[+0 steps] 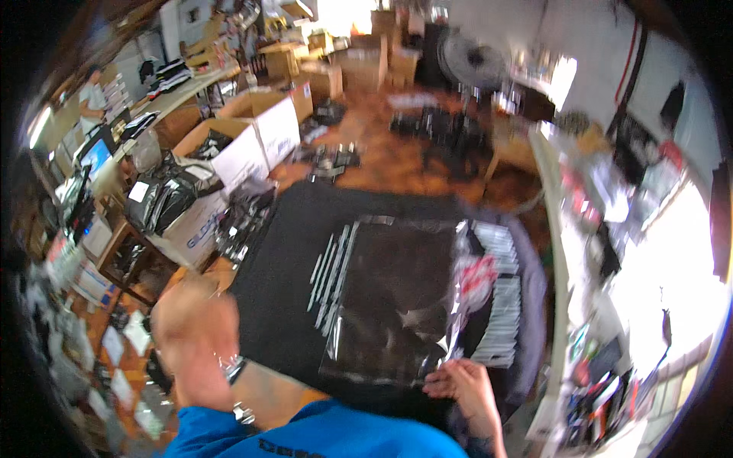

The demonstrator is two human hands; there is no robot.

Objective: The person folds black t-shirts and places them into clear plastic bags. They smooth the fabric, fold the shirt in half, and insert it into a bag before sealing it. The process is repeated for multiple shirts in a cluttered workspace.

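Note:
A dark garment or cloth [280, 252] is spread over the work surface before me. On it lies a large clear plastic bag [395, 297], flat, with dark material showing through. My right hand [461, 383] grips the bag's near right corner with bent fingers. Off the cloth's left side, my left hand [197, 326] is raised and motion-blurred, with a metal-band watch [232, 369] at its wrist; its fingers cannot be made out. Several thin pale strips [326, 280] lie left of the bag. To its right are a red-and-white piece [478, 277] and a column of overlapping clear packets [501, 320].
At left stand open cartons [240, 149] and a black plastic-wrapped bundle [166, 197]. A cluttered bench [550, 229] runs along the right. Black packages [435, 126] lie on the reddish floor, near a large fan [475, 57]. A person [91, 100] is at far left.

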